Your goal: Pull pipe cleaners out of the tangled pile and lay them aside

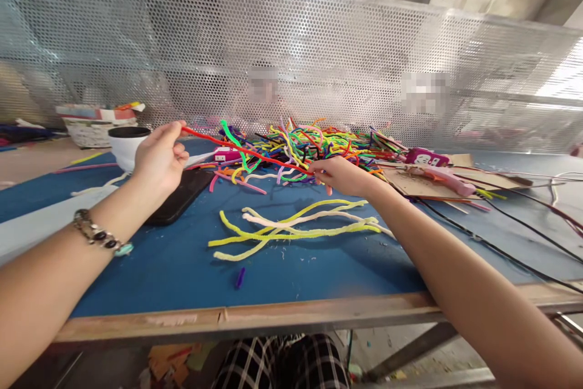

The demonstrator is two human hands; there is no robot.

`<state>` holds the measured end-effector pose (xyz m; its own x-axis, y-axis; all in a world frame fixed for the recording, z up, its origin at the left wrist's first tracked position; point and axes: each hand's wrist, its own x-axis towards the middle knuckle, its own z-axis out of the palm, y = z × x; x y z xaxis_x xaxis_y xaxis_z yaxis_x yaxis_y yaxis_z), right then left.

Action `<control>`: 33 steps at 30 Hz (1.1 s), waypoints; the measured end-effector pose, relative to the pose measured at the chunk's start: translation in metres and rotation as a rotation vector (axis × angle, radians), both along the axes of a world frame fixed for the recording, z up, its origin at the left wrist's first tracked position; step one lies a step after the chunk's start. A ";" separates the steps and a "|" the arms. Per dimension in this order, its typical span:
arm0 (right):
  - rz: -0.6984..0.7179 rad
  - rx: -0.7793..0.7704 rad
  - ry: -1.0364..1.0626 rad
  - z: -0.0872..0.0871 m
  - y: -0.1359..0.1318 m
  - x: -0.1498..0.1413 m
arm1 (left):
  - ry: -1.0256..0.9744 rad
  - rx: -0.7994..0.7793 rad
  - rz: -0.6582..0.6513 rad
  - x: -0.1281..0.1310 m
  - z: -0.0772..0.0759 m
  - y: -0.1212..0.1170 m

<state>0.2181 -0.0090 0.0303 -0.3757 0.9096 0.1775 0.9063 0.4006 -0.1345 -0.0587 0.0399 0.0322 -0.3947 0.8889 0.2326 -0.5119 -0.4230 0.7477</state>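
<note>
A red pipe cleaner [248, 150] is stretched between my two hands above the table. My left hand [161, 155] pinches its left end, and my right hand [334, 173] grips it near the right end. Behind it spreads a tangled heap of many-coloured pipe cleaners [314, 143], with a bright green one [233, 137] sticking up at its left. Several yellow and pale pipe cleaners [291, 228] lie crossed on the blue tabletop [182, 280] below my hands. Closer to the front edge is a short purple piece [240, 278].
A white cup [122, 149] and a dark phone-like slab [182, 198] are by my left hand. A pink glue gun [449, 179] rests on cardboard at right, near a magenta power strip [426, 157] and black cables [496, 249]. A perforated metal screen [319, 49] stands behind.
</note>
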 end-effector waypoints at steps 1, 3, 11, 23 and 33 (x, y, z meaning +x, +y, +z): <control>0.003 0.002 -0.060 0.000 -0.001 -0.001 | 0.000 -0.001 0.002 0.000 0.000 0.000; 0.012 0.032 -0.205 0.001 -0.002 -0.002 | -0.003 -0.009 0.015 0.000 0.001 -0.001; -0.081 0.135 -0.454 0.008 -0.012 -0.008 | 0.019 -0.005 0.017 0.001 0.002 -0.002; 0.174 -0.144 0.077 0.008 -0.004 0.006 | 0.025 -0.054 0.045 -0.005 0.003 -0.002; 0.344 -0.447 0.828 0.014 -0.009 0.023 | 0.078 -0.135 0.057 -0.004 0.004 -0.003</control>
